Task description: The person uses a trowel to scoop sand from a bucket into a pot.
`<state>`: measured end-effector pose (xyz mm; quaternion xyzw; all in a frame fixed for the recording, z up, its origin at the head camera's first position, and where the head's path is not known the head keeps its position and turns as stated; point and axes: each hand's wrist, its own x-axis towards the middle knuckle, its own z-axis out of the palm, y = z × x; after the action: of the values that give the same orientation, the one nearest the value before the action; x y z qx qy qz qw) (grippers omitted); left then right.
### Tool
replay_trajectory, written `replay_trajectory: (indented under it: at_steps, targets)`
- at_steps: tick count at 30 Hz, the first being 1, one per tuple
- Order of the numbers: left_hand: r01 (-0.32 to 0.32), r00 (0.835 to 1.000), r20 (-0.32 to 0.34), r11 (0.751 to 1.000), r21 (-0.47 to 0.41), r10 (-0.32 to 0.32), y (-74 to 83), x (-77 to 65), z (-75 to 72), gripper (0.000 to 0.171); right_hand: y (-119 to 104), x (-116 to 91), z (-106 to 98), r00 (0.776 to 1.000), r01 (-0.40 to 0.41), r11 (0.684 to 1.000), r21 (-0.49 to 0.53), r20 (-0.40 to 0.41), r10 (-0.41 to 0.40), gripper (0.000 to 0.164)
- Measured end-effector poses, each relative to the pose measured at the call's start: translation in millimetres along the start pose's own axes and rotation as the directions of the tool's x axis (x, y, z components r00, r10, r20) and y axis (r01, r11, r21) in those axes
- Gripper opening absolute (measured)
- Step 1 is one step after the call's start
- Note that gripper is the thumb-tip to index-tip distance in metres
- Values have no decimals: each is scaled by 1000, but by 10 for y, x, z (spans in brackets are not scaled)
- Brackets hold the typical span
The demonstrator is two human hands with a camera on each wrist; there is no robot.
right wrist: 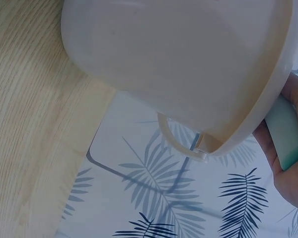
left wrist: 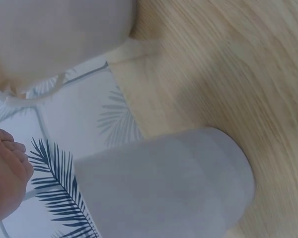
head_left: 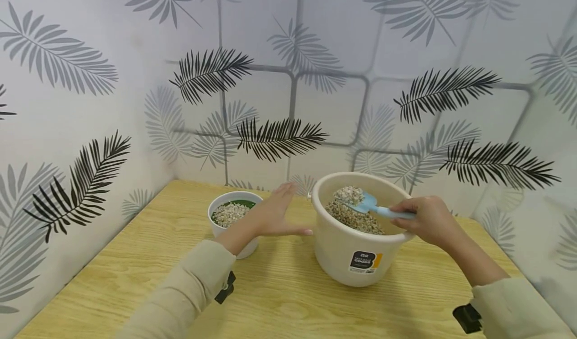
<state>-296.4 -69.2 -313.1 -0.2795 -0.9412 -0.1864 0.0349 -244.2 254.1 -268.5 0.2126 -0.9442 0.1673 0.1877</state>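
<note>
My right hand (head_left: 428, 221) grips the handle of a light blue hand shovel (head_left: 383, 212) above the cream bucket (head_left: 331, 249). Pale gravel (head_left: 349, 195) is heaped on its blade, inside the bucket's rim. Below it, more gravel (head_left: 356, 221) lies in the bucket. The right wrist view shows the shovel's handle (right wrist: 287, 134) within the curled fingers. My left hand (head_left: 276, 216), fingers straight and thumb spread, is held between the bucket and a white pot (head_left: 249, 249), holding nothing. Pale gravel (head_left: 230, 213) lies inside the pot against a green inner surface; the left forearm hides part of its rim.
Everything stands on a wood-grain table (head_left: 279, 299) set against walls (head_left: 324, 103) with a leaf pattern. A dark label (head_left: 364, 260) marks the bucket's front. At the bucket's side, a carrying handle (right wrist: 176, 141) hangs down in the right wrist view.
</note>
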Motion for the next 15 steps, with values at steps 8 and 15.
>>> replay_trajectory:
  at_steps: [8, 15]
  targets:
    - [-2, 1000, 8, 999, 40, 2, -212, -153, -7, 115, -3, -12, -13, 1000, -5, 1000, -2, -9, 5, 18]
    - [8, 1000, 6, 999, 53, -8, -348, -244, -27, 115, 0, -19, -6, 1000, 11, 1000, -14, -20, -12, 18]
